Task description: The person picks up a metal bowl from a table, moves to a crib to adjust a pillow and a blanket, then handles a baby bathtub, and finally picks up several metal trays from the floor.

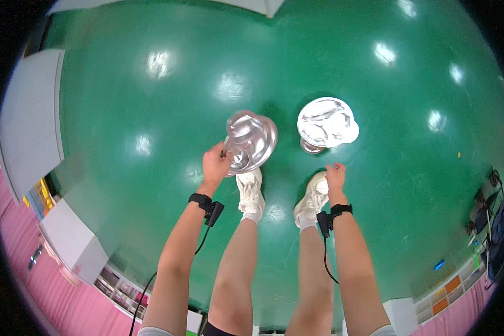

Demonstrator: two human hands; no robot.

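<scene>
My left hand [215, 162] is clamped on the near rim of a shiny metal compartment tray [251, 141], fingers curled over the edge, tray tilted up off the floor with its hollows facing me. My right hand [335, 176] holds nothing: fingers loosely curled and pointing down, hanging just above my right shoe [312, 199], touching no tray. From that hand, a stack of round metal trays [326, 123] sits on the floor at 12 o'clock, near but apart from it; the top one shows pressed compartments, and a second rim peeks out beneath at its lower left. The held tray is at 9 o'clock from the stack, separated by a strip of floor. My left shoe [250, 191] is just below the held tray, at 6 o'clock from it. Both wrists carry a black strap with a small black unit [210, 208] and a cable trailing back along the forearm. All of it is over a glossy green floor [151, 112] with light reflections. White cabinets [31, 117] stand at 9 o'clock along the edge, and shelving with coloured bins [445, 294] at 4 o'clock.
</scene>
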